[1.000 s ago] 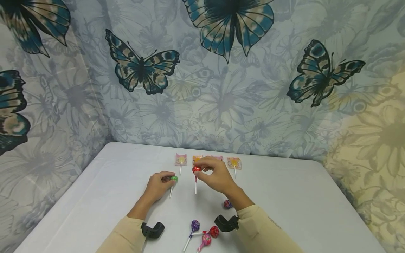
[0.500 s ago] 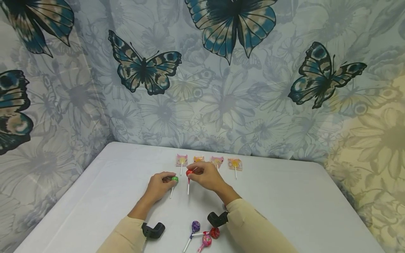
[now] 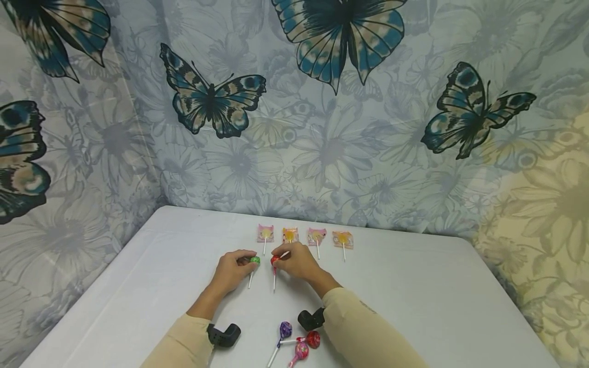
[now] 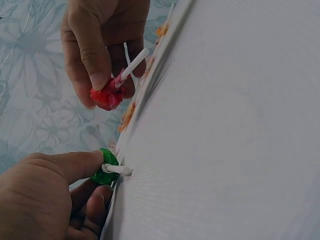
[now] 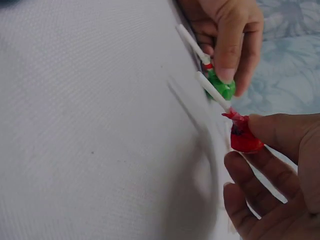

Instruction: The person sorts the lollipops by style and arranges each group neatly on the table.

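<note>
My left hand (image 3: 230, 271) pinches a green-wrapped lollipop (image 3: 255, 260) by its candy head between thumb and fingers, the white stick pointing toward me. Just to its right, my right hand (image 3: 298, 261) grips a red-wrapped lollipop (image 3: 274, 260) the same way. A small gap separates the two candies. In the left wrist view the red lollipop (image 4: 109, 98) appears raised off the table, its stick angled. The right wrist view has thumb and fingertips on the red wrapper (image 5: 245, 140), with the green lollipop (image 5: 224, 89) behind.
Along the back of the white table (image 3: 391, 286) lie several flat lollipops in clear wrappers, such as a pink one (image 3: 265, 233) and an orange one (image 3: 343, 239). Nearer me are a purple lollipop (image 3: 286, 329), a red one (image 3: 313, 339) and a pink one (image 3: 301, 350).
My right hand has carried the red lollipop left and toward me, beside the green one. The left hand has stayed in place. The right sleeve now covers a dark lollipop seen earlier.
</note>
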Demonstrator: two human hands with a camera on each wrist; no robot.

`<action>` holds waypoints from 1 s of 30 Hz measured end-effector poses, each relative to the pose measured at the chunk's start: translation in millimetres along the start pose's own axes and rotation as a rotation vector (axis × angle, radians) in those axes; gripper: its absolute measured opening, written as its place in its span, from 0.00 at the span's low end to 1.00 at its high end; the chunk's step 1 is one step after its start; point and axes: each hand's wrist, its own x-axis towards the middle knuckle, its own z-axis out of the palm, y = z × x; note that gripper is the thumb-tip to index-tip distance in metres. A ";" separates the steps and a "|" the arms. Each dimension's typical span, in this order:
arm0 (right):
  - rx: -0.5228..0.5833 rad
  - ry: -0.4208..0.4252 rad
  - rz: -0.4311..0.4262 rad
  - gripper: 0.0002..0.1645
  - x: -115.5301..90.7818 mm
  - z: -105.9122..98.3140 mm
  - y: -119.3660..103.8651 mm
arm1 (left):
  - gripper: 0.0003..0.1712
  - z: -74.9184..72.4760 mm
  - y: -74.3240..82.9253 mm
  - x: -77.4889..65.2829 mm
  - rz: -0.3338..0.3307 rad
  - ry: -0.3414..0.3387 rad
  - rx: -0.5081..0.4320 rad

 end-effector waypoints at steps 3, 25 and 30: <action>-0.030 -0.011 0.012 0.12 -0.2 2.3 2.2 | 0.15 0.1 0.3 -1.1 -0.002 -0.003 -0.004; -0.098 -0.062 0.082 0.11 1.3 8.8 2.1 | 0.14 -0.2 -3.7 -1.2 0.111 0.031 -0.023; -0.104 -0.066 0.081 0.12 2.0 9.1 1.4 | 0.14 -0.7 -2.0 0.2 0.030 0.009 -0.020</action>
